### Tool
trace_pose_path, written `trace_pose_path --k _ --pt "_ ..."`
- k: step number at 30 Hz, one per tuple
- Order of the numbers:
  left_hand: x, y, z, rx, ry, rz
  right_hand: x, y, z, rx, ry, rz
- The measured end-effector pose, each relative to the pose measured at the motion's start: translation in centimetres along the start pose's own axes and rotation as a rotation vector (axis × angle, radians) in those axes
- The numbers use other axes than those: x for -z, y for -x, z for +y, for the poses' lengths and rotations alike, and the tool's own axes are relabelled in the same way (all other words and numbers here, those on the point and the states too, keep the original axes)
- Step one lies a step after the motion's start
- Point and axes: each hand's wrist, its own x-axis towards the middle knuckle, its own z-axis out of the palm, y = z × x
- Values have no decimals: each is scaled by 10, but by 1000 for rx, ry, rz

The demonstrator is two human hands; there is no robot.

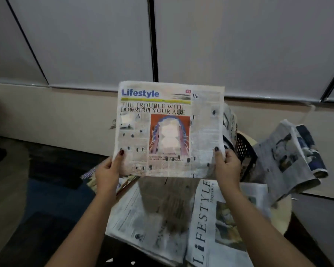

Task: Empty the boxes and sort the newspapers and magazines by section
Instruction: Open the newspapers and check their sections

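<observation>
I hold up a folded newspaper section headed "Lifestyle" in blue, upright in front of me. My left hand pinches its lower left corner, thumb on the front page. My right hand pinches its lower right corner the same way. Below it on the table lie a paper headed "LIFESTYLE", turned sideways, and another newspaper to its left.
A dark perforated basket stuffed with newspapers stands behind my right hand. More crumpled newspapers hang over its right side. A colourful magazine pokes out at the table's left edge. A pale wall and blinds rise behind.
</observation>
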Motion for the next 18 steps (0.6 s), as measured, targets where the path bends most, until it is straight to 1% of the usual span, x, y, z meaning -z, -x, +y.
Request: trace_pose_path --k 2,4,6,9,11,13,16,18 --pt "15 18 -44 261 -134 -41 8 20 47 -158 159 -88" --pt "27 38 -77 521 -245 -80 17 36 83 -316 296 -130" --pt "34 55 -97 652 -236 -104 24 47 105 -403 407 -137" --pt "32 69 -107 711 -206 -111 33 52 115 -439 421 -143" --pt "27 71 -108 728 -169 -104 37 51 116 -473 507 -119" --pt "19 71 -105 738 -153 -110 40 52 113 -581 561 -58" --pt "6 71 -98 741 -131 -127 41 58 109 -780 501 39" --pt "-2 70 -97 745 -44 -124 44 62 110 -886 456 64"
